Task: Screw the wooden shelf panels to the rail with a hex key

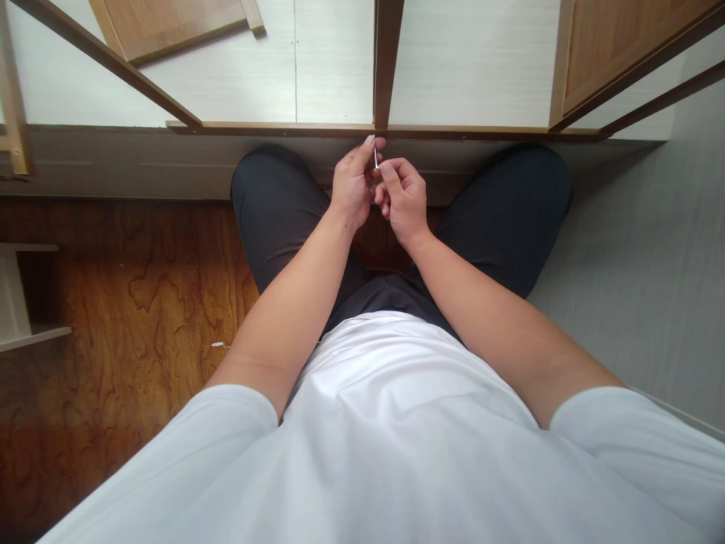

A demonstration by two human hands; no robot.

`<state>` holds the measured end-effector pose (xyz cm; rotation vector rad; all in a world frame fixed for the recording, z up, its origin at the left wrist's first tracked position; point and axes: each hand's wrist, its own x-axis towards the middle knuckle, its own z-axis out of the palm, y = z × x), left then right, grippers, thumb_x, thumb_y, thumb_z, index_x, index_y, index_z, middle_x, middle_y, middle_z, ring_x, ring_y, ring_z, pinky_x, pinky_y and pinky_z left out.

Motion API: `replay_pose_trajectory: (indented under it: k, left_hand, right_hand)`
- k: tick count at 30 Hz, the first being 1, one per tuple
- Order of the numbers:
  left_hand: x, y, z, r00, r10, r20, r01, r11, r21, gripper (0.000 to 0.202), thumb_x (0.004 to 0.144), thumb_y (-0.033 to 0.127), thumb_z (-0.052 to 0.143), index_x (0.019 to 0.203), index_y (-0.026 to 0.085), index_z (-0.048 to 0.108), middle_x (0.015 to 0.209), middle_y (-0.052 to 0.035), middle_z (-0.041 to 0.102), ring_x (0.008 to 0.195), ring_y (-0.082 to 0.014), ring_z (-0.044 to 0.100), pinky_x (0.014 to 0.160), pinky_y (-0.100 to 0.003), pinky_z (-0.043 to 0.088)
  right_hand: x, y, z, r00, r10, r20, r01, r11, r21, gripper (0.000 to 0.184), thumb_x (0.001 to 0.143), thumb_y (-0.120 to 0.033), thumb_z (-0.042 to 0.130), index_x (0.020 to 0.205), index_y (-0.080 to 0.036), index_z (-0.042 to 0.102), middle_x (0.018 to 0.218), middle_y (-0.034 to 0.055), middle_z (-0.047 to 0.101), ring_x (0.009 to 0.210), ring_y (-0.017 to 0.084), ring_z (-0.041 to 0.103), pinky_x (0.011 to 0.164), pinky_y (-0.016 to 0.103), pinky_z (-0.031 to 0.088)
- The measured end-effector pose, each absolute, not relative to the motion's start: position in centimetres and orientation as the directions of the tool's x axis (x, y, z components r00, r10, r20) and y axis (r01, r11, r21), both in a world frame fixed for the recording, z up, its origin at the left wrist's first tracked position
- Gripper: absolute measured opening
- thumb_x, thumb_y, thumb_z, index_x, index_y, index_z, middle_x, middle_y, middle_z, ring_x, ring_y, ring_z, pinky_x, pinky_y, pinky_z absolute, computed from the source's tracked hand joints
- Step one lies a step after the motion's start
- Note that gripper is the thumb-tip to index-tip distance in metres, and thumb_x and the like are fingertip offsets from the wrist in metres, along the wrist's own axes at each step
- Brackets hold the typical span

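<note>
A thin, bent metal rod that looks like a hex key [376, 159] runs between my hands, just in front of a wooden rail [464, 134]. My left hand [350, 185] is closed, thumb and fingertips around the rod's far end, close to the rail. Closed in a pinch, my right hand [405, 198] grips the near, bent end. A brown wooden bar [388, 68] meets the rail right beyond my fingertips. Whether the rod's tip sits in a screw is hidden by my left fingers.
The wooden frame lies on a pale tabletop [334, 60], with slanting bars [124, 72] on the left and right. A wooden panel [175, 26] lies back left; another panel [634, 45] is back right. A white piece of furniture [14, 298] stands on the wood floor [141, 272].
</note>
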<state>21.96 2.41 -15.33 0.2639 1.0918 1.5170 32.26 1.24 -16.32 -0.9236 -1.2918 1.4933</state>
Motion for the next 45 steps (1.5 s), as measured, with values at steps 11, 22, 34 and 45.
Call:
replay_pose_trajectory:
  k: [11,22,34,45]
  left_hand:
    - [21.8,2.0,-15.3,-0.225,0.887,-0.404,-0.627,0.185,0.757,0.033,0.098,0.055,0.071,0.098,0.022,0.071,0.064,0.0056,0.052,0.044,-0.0071,0.048,0.048,-0.021,0.041]
    - [21.3,2.3,-15.8,-0.247,0.889,-0.385,-0.590,0.177,0.788,0.029,0.100,0.048,0.071,0.097,0.020,0.072,0.068,0.0034,0.059,0.055,-0.0066,0.057,0.050,-0.016,0.037]
    - [20.5,1.4,-13.3,-0.246,0.861,-0.446,-0.639,0.202,0.742,0.029,0.085,0.041,0.087,0.085,0.017,0.071,0.067,0.0058,0.055,0.053,-0.0064,0.057,0.047,-0.018,0.039]
    - [20.1,0.9,-12.9,-0.209,0.855,-0.476,-0.620,0.261,0.740,0.023,0.102,0.034,0.070,0.094,0.013,0.067,0.068,0.0061,0.055,0.056,-0.0065,0.053,0.049,-0.017,0.043]
  right_hand:
    - [32.4,1.4,-16.4,-0.283,0.957,-0.071,-0.221,-0.137,-0.966,0.051,0.096,-0.076,0.062,0.096,-0.025,0.059,0.062,-0.0076,0.055,0.045,0.008,0.051,0.038,0.017,0.032]
    - [32.6,1.5,-15.9,-0.266,0.956,-0.127,-0.252,-0.196,-0.948,0.053,0.089,-0.076,0.072,0.095,-0.024,0.060,0.058,-0.0096,0.056,0.038,0.006,0.041,0.033,0.018,0.026]
    - [32.4,0.6,-13.7,-0.241,0.952,-0.190,-0.227,-0.245,-0.942,0.053,0.082,-0.072,0.077,0.091,-0.021,0.064,0.055,-0.0081,0.058,0.038,0.005,0.041,0.036,0.019,0.028]
    - [31.9,0.3,-14.1,-0.220,0.954,-0.204,-0.217,-0.252,-0.943,0.049,0.083,-0.066,0.076,0.092,-0.020,0.065,0.056,-0.0072,0.057,0.038,0.006,0.041,0.036,0.019,0.029]
